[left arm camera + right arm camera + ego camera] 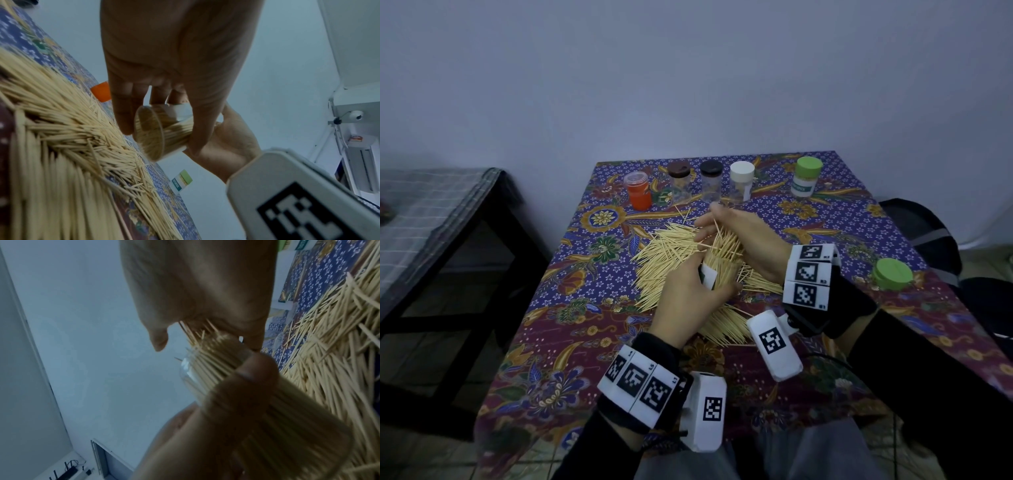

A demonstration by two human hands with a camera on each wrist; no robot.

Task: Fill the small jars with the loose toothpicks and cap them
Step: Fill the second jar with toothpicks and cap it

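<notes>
While five jars [725, 186] wait, capped.

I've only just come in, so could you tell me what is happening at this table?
A person is packing toothpicks into a clear jar. The left hand grips the jar, already packed with toothpicks, above the loose toothpick pile on the patterned tablecloth. The right hand is at the jar's mouth, working on the toothpicks sticking out of it. A green cap lies apart near the right edge. Five capped jars stand in a row at the far side.
</notes>
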